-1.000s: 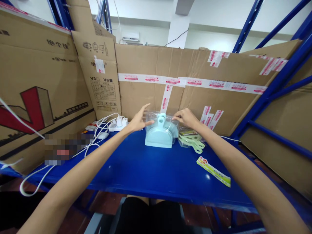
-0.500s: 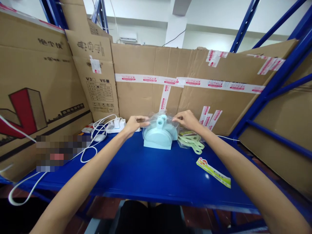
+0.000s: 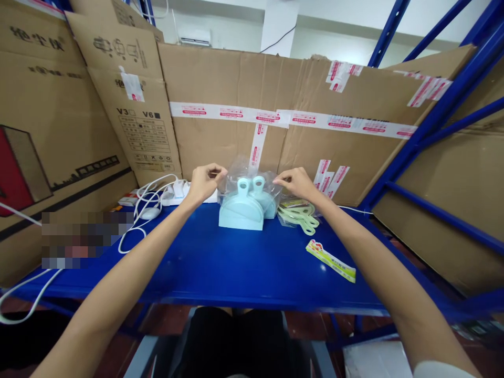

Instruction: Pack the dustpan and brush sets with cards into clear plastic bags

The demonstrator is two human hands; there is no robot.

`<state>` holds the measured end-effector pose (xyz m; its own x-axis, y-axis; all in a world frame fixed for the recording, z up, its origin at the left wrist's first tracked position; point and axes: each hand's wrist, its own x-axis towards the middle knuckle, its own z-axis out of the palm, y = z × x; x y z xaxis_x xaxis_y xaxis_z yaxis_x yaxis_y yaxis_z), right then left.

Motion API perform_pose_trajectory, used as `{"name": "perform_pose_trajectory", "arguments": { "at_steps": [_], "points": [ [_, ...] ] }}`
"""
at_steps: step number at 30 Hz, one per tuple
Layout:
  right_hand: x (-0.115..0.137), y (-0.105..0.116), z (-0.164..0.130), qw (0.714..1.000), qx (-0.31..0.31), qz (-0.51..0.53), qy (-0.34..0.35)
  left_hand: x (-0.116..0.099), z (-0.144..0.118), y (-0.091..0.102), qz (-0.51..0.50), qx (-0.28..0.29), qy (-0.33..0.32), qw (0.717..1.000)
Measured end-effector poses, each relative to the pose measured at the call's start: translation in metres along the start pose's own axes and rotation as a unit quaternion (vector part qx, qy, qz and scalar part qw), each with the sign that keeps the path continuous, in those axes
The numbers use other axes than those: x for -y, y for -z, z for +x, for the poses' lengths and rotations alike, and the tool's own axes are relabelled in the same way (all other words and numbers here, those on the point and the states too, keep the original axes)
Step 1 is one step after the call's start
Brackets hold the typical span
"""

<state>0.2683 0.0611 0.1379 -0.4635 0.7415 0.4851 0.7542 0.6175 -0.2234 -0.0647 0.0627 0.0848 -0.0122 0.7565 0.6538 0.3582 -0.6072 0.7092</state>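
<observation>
Two light blue dustpans (image 3: pixel 241 214) stand upright on the blue table, one partly behind the other, their ringed handles pointing up. A clear plastic bag (image 3: pixel 239 169) surrounds their upper part. On the bag's left edge, my left hand (image 3: pixel 205 182) pinches the film between thumb and fingers. My right hand (image 3: pixel 296 184) pinches the bag's right edge in the same way. Just right of the dustpans, beneath my right hand, lie pale green handled pieces (image 3: pixel 301 216) in clear wrap. Nearer me on the right is a yellow-green printed card (image 3: pixel 331 261).
Cardboard walls (image 3: pixel 212 73) enclose the blue table (image 3: pixel 236 268) at the back and left. A white power strip (image 3: pixel 173 197) and tangled white cables (image 3: pixel 136 223) lie at the left. Blue metal struts (image 3: pixel 444 210) rise on the right.
My hands have lifted slightly and the bag stands higher and wider around the handles. The two dustpans have fanned apart, so both handles now show side by side. The camera view has shifted.
</observation>
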Motion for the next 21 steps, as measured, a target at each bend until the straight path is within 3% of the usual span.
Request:
{"name": "perform_pose_trajectory", "arguments": {
  "at_steps": [3, 6, 10, 15, 18, 21],
  "points": [
    [-0.001, -0.001, -0.004, 1.000, 0.002, 0.015, -0.004, 0.006, -0.006, 0.001, -0.079, 0.046, 0.020, 0.996],
    [-0.001, -0.004, -0.008, 0.999, 0.011, 0.029, -0.007, 0.017, -0.027, 0.004, -0.105, 0.071, 0.036, 0.991],
    [0.004, -0.005, -0.022, 0.998, 0.034, 0.025, 0.043, 0.020, -0.073, 0.006, -0.042, 0.126, -0.053, 0.990],
    [0.013, -0.013, -0.064, 0.979, 0.057, -0.032, 0.194, 0.016, -0.128, -0.002, 0.102, 0.214, -0.167, 0.957],
    [0.012, -0.023, -0.099, 0.964, 0.042, -0.097, 0.244, 0.018, -0.142, -0.009, 0.168, 0.254, -0.230, 0.925],
    [0.006, -0.029, -0.134, 0.957, 0.012, -0.146, 0.251, 0.025, -0.142, -0.012, 0.196, 0.267, -0.234, 0.914]
  ]
}}
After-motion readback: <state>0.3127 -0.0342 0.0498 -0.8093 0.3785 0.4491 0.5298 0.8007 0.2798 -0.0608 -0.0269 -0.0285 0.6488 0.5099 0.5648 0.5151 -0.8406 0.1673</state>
